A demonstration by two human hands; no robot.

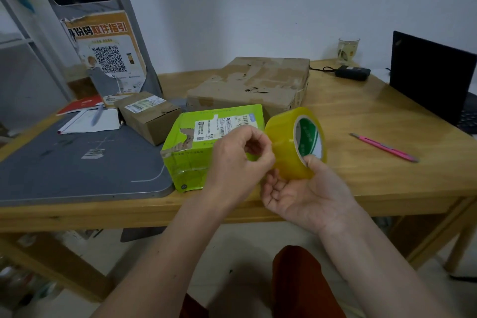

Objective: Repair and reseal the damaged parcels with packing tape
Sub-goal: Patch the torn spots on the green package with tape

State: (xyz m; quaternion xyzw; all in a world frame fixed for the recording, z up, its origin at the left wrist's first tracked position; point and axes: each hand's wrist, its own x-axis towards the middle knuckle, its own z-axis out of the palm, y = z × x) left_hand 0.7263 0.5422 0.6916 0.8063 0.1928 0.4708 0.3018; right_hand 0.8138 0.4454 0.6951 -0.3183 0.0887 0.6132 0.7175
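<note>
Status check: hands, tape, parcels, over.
Right hand grips tape roll. Left hand pinches at the roll's edge. Green parcel torn, no fresh tape seen. Nothing in the way.

The green parcel (206,142) lay on the table (361,137), its left part on the mat (77,162). Behind it sat the large box (253,82); to its left, the small box (148,113), then a notebook (90,121). The tape roll (289,147) was held just right of the parcel. A cutter (383,147) lay farther right, a laptop (431,77) behind it.
</note>
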